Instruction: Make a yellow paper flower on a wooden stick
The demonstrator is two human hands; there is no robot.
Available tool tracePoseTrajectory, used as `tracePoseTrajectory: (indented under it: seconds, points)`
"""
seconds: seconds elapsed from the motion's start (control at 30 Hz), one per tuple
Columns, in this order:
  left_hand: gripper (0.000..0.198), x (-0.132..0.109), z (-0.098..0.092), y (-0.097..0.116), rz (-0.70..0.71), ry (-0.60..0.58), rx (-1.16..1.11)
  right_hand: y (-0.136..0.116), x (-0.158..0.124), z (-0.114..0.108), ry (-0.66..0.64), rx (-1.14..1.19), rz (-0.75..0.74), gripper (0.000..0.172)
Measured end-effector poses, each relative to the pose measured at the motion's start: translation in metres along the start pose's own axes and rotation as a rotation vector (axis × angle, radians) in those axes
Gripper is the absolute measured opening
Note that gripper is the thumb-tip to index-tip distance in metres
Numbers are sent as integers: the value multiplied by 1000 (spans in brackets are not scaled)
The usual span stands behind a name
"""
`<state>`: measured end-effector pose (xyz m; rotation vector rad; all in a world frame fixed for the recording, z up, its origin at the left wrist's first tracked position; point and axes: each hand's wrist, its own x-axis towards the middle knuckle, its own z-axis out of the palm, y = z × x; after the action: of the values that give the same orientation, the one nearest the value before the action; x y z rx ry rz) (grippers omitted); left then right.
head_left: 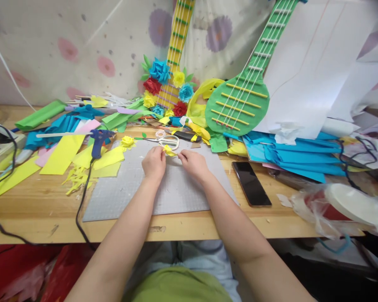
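Observation:
Between my two hands, above the grey cutting mat point(182, 193), is a small piece of yellow crepe paper point(169, 150). My left hand point(154, 162) is closed on its left end. The fingertips of my right hand point(193, 162) pinch its right end. Just behind them lie scissors point(171, 141) with white handles. A finished-looking yellow paper flower point(127, 142) rests on the mat's back left part, left of my left hand. Near it is a small green paper leaf point(144, 135).
A blue glue gun point(99, 140) with its cord lies left among yellow paper strips point(63, 155). A phone point(251, 183) sits right of the mat. A green paper instrument point(239, 105) and a flowered yellow one point(176, 46) lean at the back. Blue paper point(290, 153) lies right.

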<state>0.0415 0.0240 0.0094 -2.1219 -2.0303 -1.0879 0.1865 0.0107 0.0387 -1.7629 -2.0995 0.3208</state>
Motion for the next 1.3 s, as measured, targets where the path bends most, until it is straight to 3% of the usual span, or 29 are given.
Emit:
tracePoseTrajectory:
  seconds: [0.23,0.43,0.6,0.8,1.1,1.3]
  points:
    - [14,0,1,0,-12,19,-64,7,5,1,-104,173,26,27]
    - [8,-1,1,2,30,18,-26,0,-2,2,43,132,-29,32]
    - [1,-3,2,4,73,-5,-20,-4,-4,7,93,65,-124,23]
    - [4,-5,1,9,169,-32,-57,-6,-1,8,87,40,-60,24]
    - [6,-9,0,14,248,27,-26,-3,0,11,97,-10,41,26]
    - [7,-10,0,14,258,-5,-26,0,1,9,106,-8,56,25]
